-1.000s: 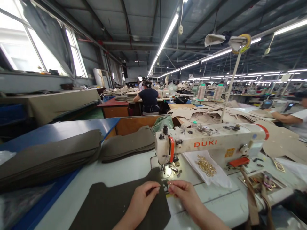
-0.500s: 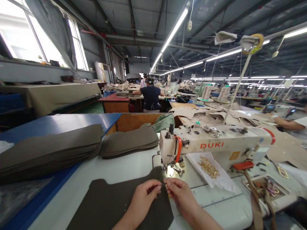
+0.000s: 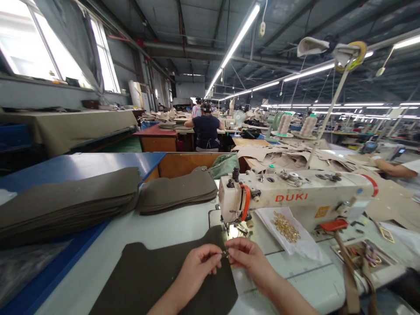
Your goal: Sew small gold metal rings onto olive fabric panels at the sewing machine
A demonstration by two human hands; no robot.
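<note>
My left hand (image 3: 199,265) and my right hand (image 3: 251,261) meet just in front of the sewing machine's needle area, thumbs pinched against fingers. A small gold-coloured metal piece (image 3: 225,253) shows between the fingertips, mostly covered by them; its exact shape cannot be made out. The right fingers grip it, and the left fingertips are closed at its other side. Beneath both hands, a dark olive fabric panel (image 3: 157,275) lies flat on the machine table. The white sewing machine (image 3: 295,192) stands right behind the hands, with its lamp lit at the needle.
Gold metal rings (image 3: 285,227) lie piled on a white sheet (image 3: 308,249) under the machine arm. Stacks of dark panels (image 3: 68,197) sit at left. A parts tray (image 3: 390,260) and hanging straps (image 3: 348,275) are at right. A person (image 3: 206,127) works ahead.
My left fingertips have come together with the right ones at the small metal piece, which shows more between them now. The view has shifted slightly.
</note>
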